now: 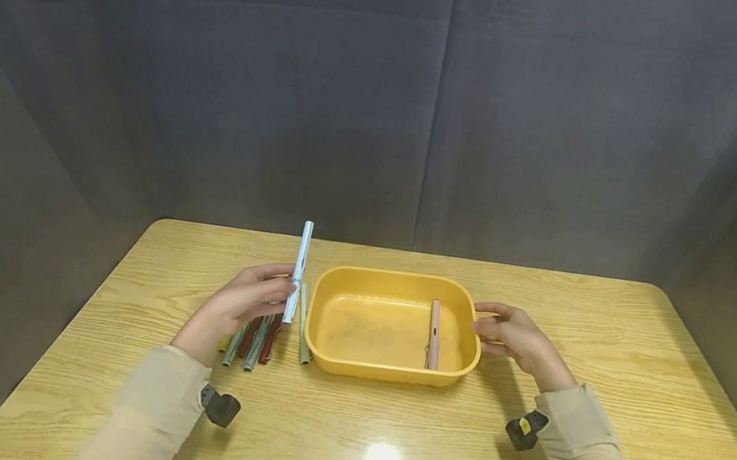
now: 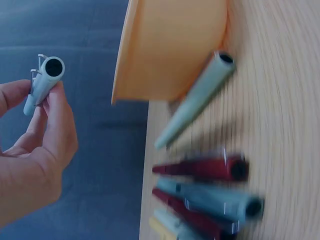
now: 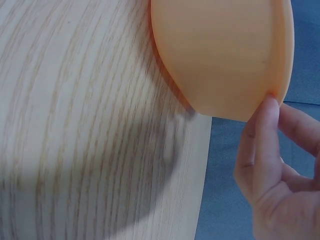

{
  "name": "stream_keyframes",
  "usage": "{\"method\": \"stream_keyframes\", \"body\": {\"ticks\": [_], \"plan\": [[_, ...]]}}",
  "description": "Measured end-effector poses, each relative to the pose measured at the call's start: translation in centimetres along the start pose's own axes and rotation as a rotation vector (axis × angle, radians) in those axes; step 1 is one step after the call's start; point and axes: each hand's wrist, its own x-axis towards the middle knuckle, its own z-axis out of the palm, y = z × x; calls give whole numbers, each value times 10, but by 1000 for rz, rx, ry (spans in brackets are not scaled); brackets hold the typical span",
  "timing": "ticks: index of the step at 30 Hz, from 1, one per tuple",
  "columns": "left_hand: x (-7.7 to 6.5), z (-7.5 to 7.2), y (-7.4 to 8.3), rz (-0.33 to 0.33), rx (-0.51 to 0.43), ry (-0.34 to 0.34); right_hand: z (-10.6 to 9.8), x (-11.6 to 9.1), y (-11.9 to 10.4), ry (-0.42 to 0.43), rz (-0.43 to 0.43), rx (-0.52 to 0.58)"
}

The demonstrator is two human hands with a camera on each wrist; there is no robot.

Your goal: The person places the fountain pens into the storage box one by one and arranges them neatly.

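Note:
My left hand (image 1: 242,299) pinches a light blue pen (image 1: 303,252) between thumb and fingers, raised above the table and nearly upright in the head view. Its round dark end and metal clip show in the left wrist view. Beside it stands a yellow plastic tray (image 1: 363,371), where a pink pen (image 1: 434,337) lies near the right end. With its fingertips, my right hand (image 1: 518,341) holds the tray's right rim (image 3: 286,60). Below my left hand lie several pens, among them a dark red pen (image 2: 210,167) and a grey-green pen (image 2: 225,197).
Apart from the group, a pale green pen (image 1: 305,327) lies close against the tray's left side. Everything rests on a light wood-grain table (image 1: 609,327). Dark grey cloth (image 1: 289,93) hangs behind the table and along both sides.

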Motion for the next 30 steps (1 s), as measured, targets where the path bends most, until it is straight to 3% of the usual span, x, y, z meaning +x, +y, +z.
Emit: {"method": "stream_keyframes", "body": {"ticks": [15,30], "plan": [[23,62,7,8,-114,14,0,-1,0,1,7,1],[39,111,3,2,-126,19,0,-2,-1,-6,-3,-14]]}}
